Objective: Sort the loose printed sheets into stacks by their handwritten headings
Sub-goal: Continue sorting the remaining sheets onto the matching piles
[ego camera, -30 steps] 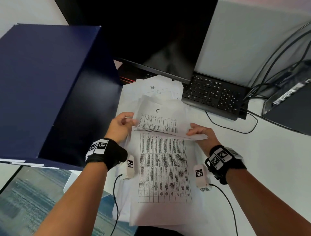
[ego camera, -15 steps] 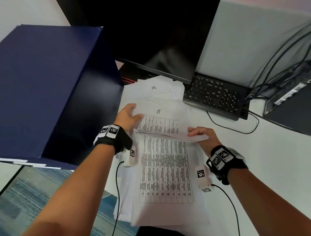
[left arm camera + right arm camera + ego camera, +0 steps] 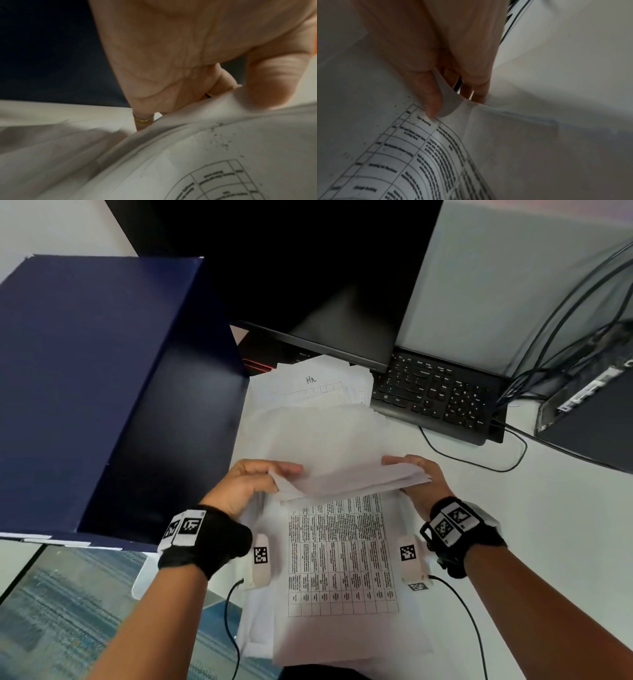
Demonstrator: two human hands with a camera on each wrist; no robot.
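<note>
I hold a thick bundle of white sheets lifted above the desk, its top face blank. My left hand grips the bundle's near left corner, thumb on top. My right hand pinches its near right edge; in the right wrist view the thumb presses a sheet edge against the fingers. Under the bundle lies a stack topped by a printed table sheet. Farther back a stack headed with handwriting lies by the monitor. The left wrist view shows the thumb on the paper's curled corner.
A big dark blue box stands close on the left. A black monitor and black keyboard are at the back, with cables trailing right across the white desk. A dark device sits far right.
The bundle's top sheet with its handwritten heading and table has turned over, so a blank face shows now. My left hand came back from the far left edge to grip the near left corner.
</note>
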